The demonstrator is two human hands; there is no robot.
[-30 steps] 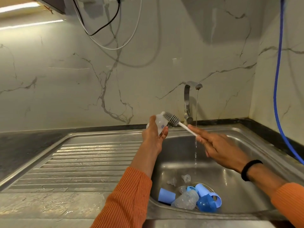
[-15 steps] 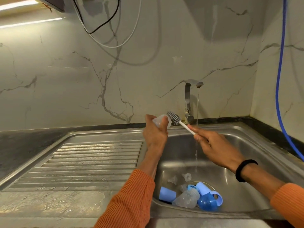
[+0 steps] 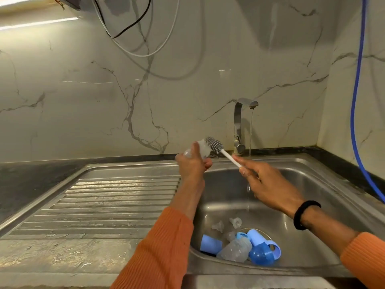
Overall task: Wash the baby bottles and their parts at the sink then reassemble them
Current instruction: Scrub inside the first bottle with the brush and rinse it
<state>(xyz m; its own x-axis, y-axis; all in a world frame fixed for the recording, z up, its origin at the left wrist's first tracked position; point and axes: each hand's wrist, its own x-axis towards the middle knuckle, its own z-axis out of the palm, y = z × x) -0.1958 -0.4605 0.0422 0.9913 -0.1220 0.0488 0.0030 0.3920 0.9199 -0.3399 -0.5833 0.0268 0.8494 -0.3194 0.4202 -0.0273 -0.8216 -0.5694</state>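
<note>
My left hand (image 3: 191, 165) grips a clear baby bottle (image 3: 201, 150) above the left rim of the sink. My right hand (image 3: 264, 184) holds the white handle of a bottle brush (image 3: 215, 146). The brush's grey bristle head lies against the bottle's mouth. Down in the steel sink basin (image 3: 291, 184) lie another clear bottle (image 3: 235, 250), a light blue cap (image 3: 210, 244), a dark blue dome lid (image 3: 260, 254), blue rings and two clear teats (image 3: 235, 222).
The tap (image 3: 239, 126) at the back runs a thin stream of water into the basin. A ribbed steel draining board (image 3: 104, 205) lies to the left. A blue hose (image 3: 356, 101) hangs down the right wall. Cables dangle on the marble wall above.
Both hands have shifted slightly left and the bottle has tilted. The brush head has stayed at the bottle's mouth, with my right hand gripping the handle a little farther back.
</note>
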